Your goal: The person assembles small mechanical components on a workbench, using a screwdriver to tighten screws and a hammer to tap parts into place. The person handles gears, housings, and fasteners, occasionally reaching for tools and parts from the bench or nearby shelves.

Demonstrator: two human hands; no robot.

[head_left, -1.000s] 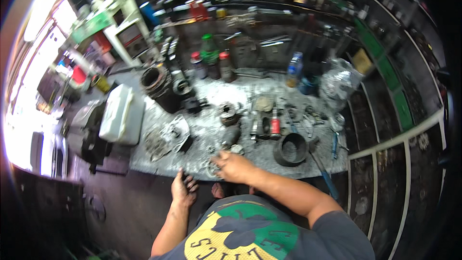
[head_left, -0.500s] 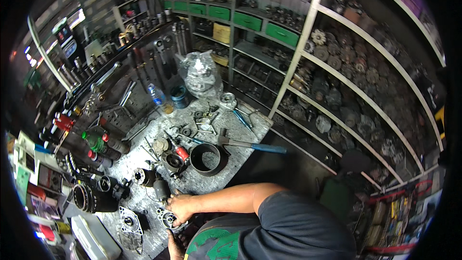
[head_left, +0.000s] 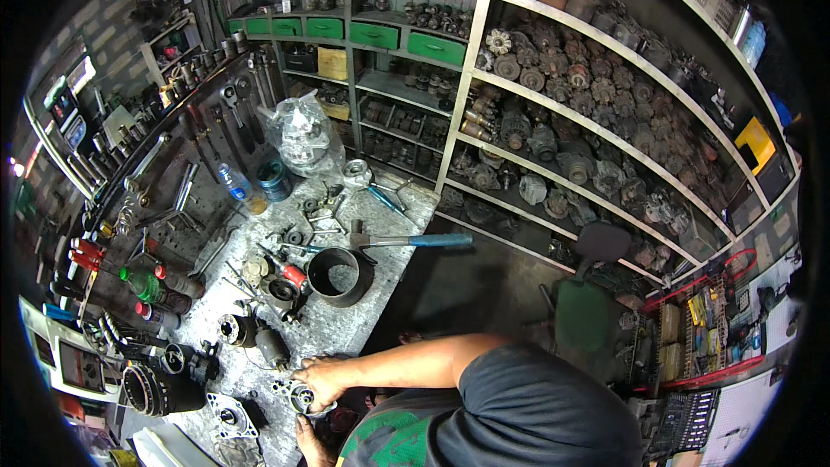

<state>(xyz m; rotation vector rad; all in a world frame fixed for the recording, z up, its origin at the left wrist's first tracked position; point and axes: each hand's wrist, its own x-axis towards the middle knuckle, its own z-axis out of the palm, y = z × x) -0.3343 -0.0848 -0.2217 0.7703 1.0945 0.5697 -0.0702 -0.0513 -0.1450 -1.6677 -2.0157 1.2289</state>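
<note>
My right hand (head_left: 323,380) reaches in from the right and grips a small round cast-metal housing (head_left: 300,397) at the bench's near edge, with fingers bent over its open face. Just below it, my left hand (head_left: 312,444) has its thumb up against the housing's near side; its other fingers are mostly hidden. Beside the housing lie a dark cylindrical motor body (head_left: 272,348) and a ring-shaped part with a copper-toned inside (head_left: 233,329). To the left rests a light metal end plate (head_left: 229,416) with a round centre.
A wide black metal ring (head_left: 340,277) and a blue-handled hammer (head_left: 419,241) lie farther along the metal-topped bench (head_left: 380,294). Bottles (head_left: 143,284) and a bagged part (head_left: 303,140) stand toward the back. Loaded shelves (head_left: 553,91) line the right, near a green chair (head_left: 581,316).
The view has swung to the right, so the bench and shelves appear farther left. Both hands stay at the housing, with little visible movement.
</note>
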